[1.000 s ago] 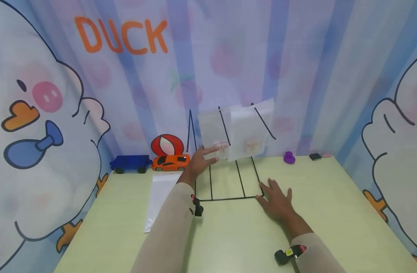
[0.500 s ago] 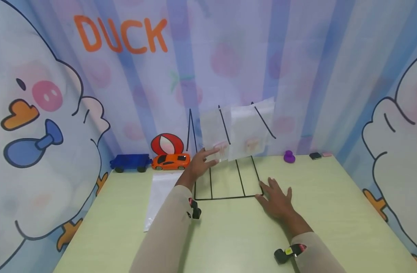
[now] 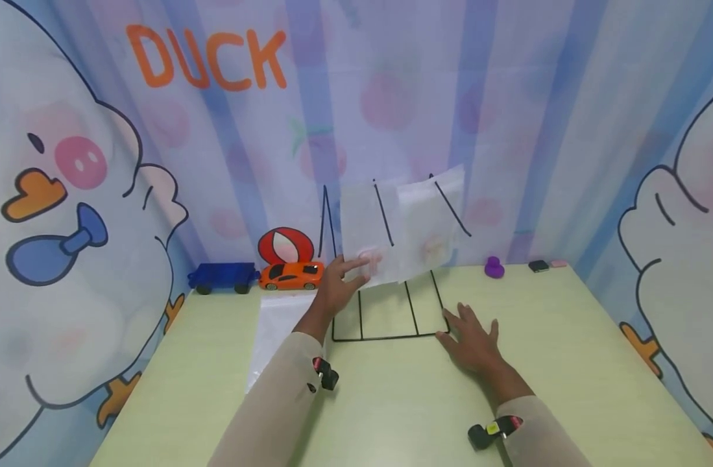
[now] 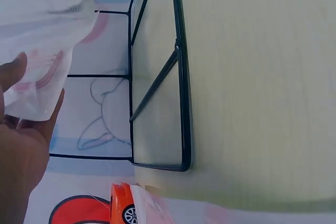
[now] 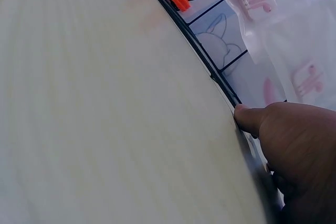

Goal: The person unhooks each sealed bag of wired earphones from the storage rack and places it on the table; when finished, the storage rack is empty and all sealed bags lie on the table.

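In the head view, a black wire rack point(image 3: 382, 338) with slanting prongs stands at the back of the table. Two translucent white plastic bags hang on its prongs, each with something small and pinkish inside. My left hand point(image 3: 335, 288) pinches the lower left part of the left bag point(image 3: 362, 214), thumb in front and fingers behind, as the left wrist view shows. The right bag point(image 3: 426, 220) hangs tilted and overlaps it. My right hand point(image 3: 473, 344) rests at the rack's front right corner, fingers spread; in the right wrist view its thumb point(image 5: 249, 118) touches the front bar.
A flat white plastic bag point(image 3: 277, 324) lies on the table left of the rack, partly behind my left forearm. Behind it stand an orange toy car point(image 3: 292, 275) and a blue toy trailer point(image 3: 223, 277). A purple object point(image 3: 494, 267) and a small black item point(image 3: 538, 266) lie at the back right.
My left hand has moved slightly down and left, drawing the left bag's lower end forward. The right bag has tilted further. My right hand has stayed at the rack's corner.
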Available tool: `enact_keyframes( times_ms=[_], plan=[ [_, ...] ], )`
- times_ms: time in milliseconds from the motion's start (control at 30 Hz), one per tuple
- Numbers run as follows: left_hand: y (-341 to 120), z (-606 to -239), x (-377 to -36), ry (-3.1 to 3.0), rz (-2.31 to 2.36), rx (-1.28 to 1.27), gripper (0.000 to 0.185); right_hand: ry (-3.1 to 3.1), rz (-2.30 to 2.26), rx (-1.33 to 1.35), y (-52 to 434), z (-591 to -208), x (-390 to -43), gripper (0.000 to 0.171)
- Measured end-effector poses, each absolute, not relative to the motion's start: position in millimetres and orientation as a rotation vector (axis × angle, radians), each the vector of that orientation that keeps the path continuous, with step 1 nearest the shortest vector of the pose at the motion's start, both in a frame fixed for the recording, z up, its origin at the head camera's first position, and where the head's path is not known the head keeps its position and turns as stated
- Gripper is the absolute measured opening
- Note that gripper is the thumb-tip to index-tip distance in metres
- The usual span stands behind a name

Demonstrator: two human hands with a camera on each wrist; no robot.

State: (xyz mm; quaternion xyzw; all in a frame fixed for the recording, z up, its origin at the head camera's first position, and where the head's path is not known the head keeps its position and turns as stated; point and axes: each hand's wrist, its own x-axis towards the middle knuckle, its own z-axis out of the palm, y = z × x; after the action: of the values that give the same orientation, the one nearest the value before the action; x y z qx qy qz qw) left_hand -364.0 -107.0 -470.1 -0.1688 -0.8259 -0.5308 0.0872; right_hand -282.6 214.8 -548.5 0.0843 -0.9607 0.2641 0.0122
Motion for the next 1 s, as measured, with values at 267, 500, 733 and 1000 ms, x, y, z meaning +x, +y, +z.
enact_keyframes(
  times_ms=[267, 500, 733, 1000],
  plan=[
    [-104.3, -465.3, -346.4, -2.465, -1.482, -0.335, 0.034, -2.986, 0.812, 0.262, 215.1, -548.4, -281.4, 0.066],
    [-105.0, -456.9, -325.6, -2.464, -1.404, -0.291, 0.032, -2.995, 0.811, 0.265, 216.2, -551.2, -282.3, 0.066],
    [-106.6, -446.5, -306.2, -2.518, -1.437, -0.225, 0.031, -2.997, 0.806, 0.261, 215.8, -549.3, -283.2, 0.066],
    [-109.1, -442.4, -285.6, -2.491, -1.475, -0.252, 0.034, -2.989, 0.820, 0.269, 215.3, -551.9, -284.1, 0.066]
  ],
)
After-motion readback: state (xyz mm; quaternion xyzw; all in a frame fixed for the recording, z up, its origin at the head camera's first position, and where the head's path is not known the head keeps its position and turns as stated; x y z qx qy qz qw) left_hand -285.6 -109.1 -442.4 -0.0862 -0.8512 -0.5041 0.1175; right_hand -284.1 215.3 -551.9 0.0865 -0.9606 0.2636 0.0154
